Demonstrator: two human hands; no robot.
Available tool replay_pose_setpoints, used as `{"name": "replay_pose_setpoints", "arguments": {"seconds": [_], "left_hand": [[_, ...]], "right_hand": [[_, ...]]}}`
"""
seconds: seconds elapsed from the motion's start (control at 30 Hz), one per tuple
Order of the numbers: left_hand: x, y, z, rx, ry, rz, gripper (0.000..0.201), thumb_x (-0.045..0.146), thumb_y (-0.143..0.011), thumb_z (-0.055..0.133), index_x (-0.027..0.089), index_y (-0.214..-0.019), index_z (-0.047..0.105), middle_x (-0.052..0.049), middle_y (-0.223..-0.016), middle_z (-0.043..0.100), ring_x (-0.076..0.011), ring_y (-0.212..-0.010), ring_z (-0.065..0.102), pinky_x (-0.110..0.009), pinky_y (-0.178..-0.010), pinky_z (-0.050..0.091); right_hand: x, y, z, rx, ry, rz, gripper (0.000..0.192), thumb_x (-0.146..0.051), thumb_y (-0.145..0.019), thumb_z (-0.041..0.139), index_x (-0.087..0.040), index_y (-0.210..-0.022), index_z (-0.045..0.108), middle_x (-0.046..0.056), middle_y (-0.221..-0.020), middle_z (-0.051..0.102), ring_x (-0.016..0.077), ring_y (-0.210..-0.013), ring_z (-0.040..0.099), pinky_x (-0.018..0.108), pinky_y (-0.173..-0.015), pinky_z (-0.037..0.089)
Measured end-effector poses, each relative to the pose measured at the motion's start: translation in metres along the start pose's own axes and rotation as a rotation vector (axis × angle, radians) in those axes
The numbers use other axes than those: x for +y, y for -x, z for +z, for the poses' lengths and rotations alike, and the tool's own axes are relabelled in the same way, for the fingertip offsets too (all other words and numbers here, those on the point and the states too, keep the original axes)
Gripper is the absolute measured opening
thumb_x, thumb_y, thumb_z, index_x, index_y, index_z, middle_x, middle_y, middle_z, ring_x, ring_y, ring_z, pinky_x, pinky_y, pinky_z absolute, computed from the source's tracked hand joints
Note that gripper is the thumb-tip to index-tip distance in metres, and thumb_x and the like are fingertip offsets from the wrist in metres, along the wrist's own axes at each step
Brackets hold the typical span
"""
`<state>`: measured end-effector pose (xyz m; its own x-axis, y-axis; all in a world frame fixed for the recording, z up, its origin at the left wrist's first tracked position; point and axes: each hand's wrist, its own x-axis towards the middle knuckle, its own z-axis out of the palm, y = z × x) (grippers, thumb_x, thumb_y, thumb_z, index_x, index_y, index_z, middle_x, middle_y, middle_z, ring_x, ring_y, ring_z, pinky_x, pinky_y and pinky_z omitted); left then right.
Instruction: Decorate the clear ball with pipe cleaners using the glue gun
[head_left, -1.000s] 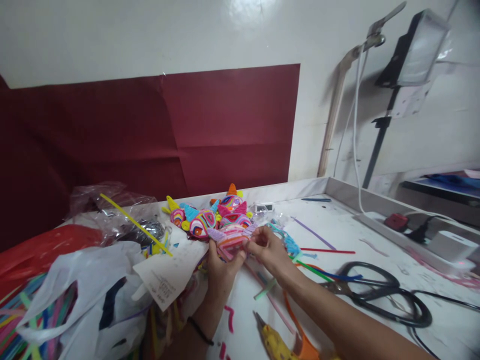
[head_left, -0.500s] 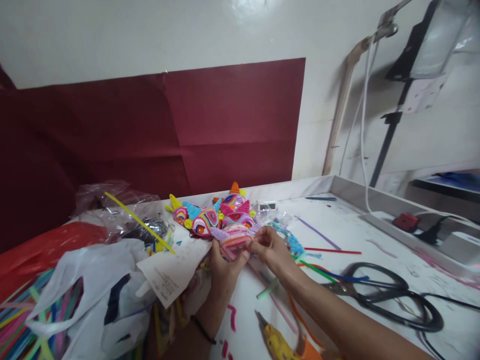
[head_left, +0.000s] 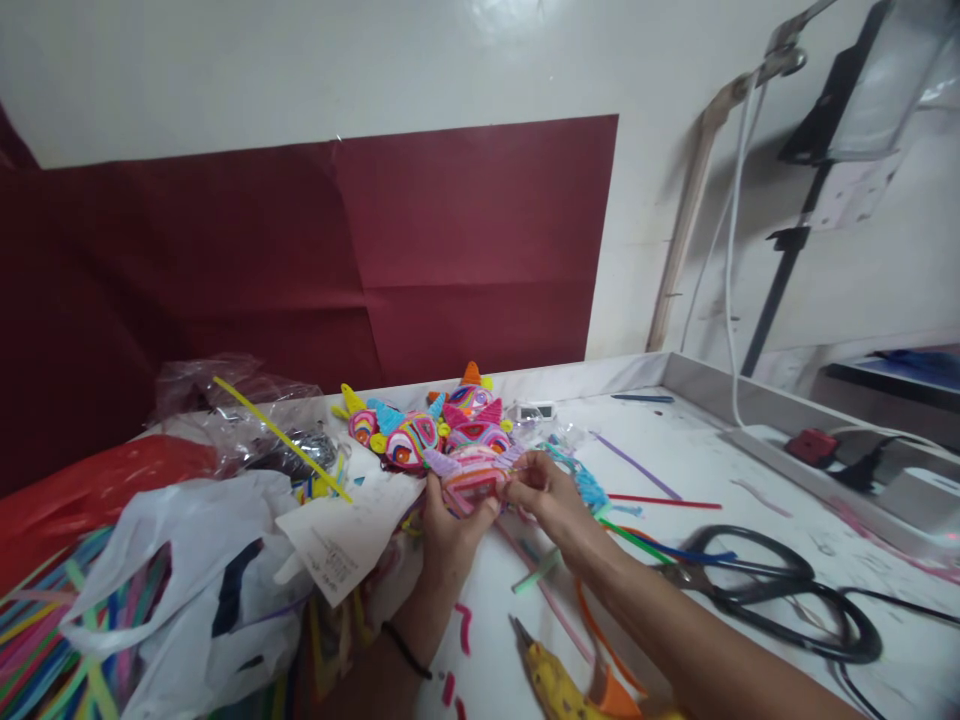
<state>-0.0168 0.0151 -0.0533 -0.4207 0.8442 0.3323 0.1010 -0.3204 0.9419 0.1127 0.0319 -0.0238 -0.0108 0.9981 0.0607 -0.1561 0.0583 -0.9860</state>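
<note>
- Pink and lilac, the coiled piece (head_left: pixel 471 478) sits between both hands, just above the white table (head_left: pixel 675 470), near the middle of the scene.
- Left hand (head_left: pixel 448 528) comes up from the near side and pinches the piece's left and lower edge, thumb on top, fingers hidden beneath.
- Right hand (head_left: pixel 546 492) comes in from the right; its fingertips close on the piece's right end, so both hands hold the same thing from opposite sides.
- Its long axis runs left to right, roughly level, from one grip to the other; neither hand is clearly nearer to it, since both touch it.
- Just beyond it, on the far side, lies a heap of finished pieces (head_left: pixel 420 425), close behind, perhaps touching; I cannot tell.
- Well to the right lie scissors (head_left: pixel 765 590); near the bottom edge, a yellow glue gun (head_left: pixel 555 685).
- At left, plastic bags (head_left: pixel 187 570) cover the near-left corner.
</note>
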Motion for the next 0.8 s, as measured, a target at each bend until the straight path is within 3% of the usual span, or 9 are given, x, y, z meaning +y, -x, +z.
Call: {"name": "replay_pose_setpoints", "arguments": {"seconds": [0.47,0.8], "left_hand": [[-0.011,-0.003,0.000,0.003,-0.029,0.026,0.056,0.031,-0.057,0.077,0.019,-0.109,0.060,-0.008,-0.099,0.074,-0.0268,-0.089,0.071,-0.038,-0.082,0.055],[-0.013,-0.005,-0.004,-0.028,-0.083,0.025,0.067,0.036,-0.058,0.080,0.017,-0.119,0.057,-0.012,-0.107,0.071,-0.0309,-0.104,0.068,-0.042,-0.093,0.053]], "right_hand": [[0.018,-0.010,0.005,0.079,-0.040,-0.035,0.035,-0.032,-0.047,0.074,-0.024,-0.074,0.053,-0.006,-0.055,0.055,0.0125,-0.047,0.046,0.027,-0.047,0.033],[0.016,-0.009,0.004,0.083,-0.041,-0.003,0.034,-0.027,-0.047,0.074,-0.023,-0.073,0.053,-0.005,-0.057,0.059,0.0133,-0.049,0.050,0.027,-0.049,0.035]]}}
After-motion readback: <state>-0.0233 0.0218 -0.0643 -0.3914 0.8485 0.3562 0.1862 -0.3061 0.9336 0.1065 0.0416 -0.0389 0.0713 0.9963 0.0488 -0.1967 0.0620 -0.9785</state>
